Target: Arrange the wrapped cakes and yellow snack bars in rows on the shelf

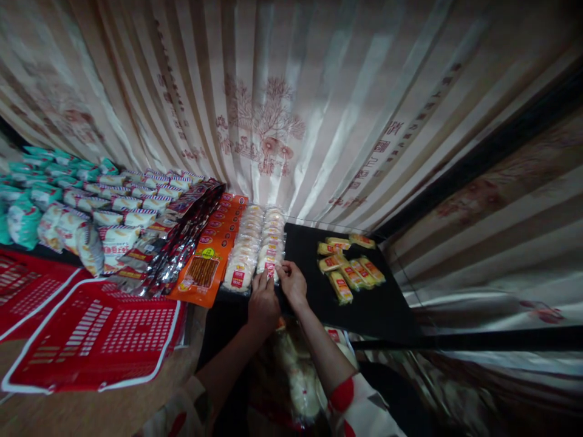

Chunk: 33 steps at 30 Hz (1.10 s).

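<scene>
Two rows of round white packaged cakes with red labels lie overlapped on the black table [300,243]. At the front of the right-hand row, my left hand [265,301] has its fingers closed on the near edge of a packaged cake [269,267]. My right hand [293,282] holds the same cake's right side between thumb and fingers. Beside it, the left row ends in another packaged cake [237,276]. The hands cover part of the held cake.
Several small yellow packets [353,273] lie loose to the right. Leftward are an orange snack bag [203,273], dark shiny packets [168,255], white bags [119,246] and green bags [22,221]. Red baskets [136,331] stand below at left. A printed curtain [273,121] hangs behind.
</scene>
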### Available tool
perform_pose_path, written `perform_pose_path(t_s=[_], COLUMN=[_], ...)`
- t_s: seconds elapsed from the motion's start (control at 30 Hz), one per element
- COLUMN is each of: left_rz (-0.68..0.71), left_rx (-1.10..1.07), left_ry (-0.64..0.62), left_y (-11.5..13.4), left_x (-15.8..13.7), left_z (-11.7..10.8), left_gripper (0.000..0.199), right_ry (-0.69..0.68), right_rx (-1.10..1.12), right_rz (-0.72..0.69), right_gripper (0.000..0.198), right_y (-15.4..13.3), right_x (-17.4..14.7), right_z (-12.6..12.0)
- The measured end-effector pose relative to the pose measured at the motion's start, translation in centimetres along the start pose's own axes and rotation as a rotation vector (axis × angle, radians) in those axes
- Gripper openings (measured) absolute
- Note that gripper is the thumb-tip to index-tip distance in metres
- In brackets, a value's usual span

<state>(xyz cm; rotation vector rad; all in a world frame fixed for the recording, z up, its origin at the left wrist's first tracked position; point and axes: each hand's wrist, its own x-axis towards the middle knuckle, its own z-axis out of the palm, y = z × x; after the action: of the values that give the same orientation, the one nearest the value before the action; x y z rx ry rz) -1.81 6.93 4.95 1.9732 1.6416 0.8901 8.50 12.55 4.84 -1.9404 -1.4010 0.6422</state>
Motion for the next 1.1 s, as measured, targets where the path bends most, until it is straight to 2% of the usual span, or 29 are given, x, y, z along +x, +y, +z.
perform_pose_path(t_s=[0.17, 0.33, 0.47, 0.6, 0.7, 0.77, 0.9, 1.0, 1.1], left_rz=[0.027, 0.042, 0.073, 0.101, 0.171, 0.227, 0.253, 0.258, 0.191], left_rx=[0.060, 0.120, 0.124, 0.101, 0.067, 0.036, -0.065, -0.185, -0.275], left_ry=[0.003, -0.017, -0.019, 0.004, 0.005, -0.077, -0.353, -0.521, -0.584], left_y=[-0.2, -0.6, -1.1, -1.2, -0.3, 0.8, 3.0, 3.9, 3.9], left_x=[-0.3, -0.7, -1.0, -1.6, -3.1, -4.7, -9.0, -11.9, -13.4], left_z=[-0.1, 0.3, 0.7, 0.7, 0.5, 0.6, 2.7, 5.2, 7.1], left_gripper=[0.049, 0.046, 0.050, 0.054, 0.050, 0.045, 0.040, 0.043, 0.051], right_ry=[-0.001, 0.025, 0.085, 0.146, 0.187, 0.225, 0.098, -0.041, -0.068], right_rx=[0.006, 0.172, 0.258, 0.178, 0.077, -0.064, -0.406, -0.572, -0.666], right_rz=[-0.002, -0.054, -0.172, -0.290, -0.267, -0.172, 0.005, 0.043, 0.040], right_gripper=[0.027, 0.032, 0.032, 0.028, 0.028, 0.030, 0.039, 0.044, 0.047], right_y=[-0.4, 0.7, 2.2, 4.6, 7.6, 9.9, 13.6, 14.2, 13.7], right_x=[-0.4, -1.5, -4.4, -8.4, -10.9, -12.2, -13.8, -14.3, -14.2], right_z=[-0.1, 0.1, -0.8, -3.0, -5.1, -6.4, -8.3, -8.9, -9.0])
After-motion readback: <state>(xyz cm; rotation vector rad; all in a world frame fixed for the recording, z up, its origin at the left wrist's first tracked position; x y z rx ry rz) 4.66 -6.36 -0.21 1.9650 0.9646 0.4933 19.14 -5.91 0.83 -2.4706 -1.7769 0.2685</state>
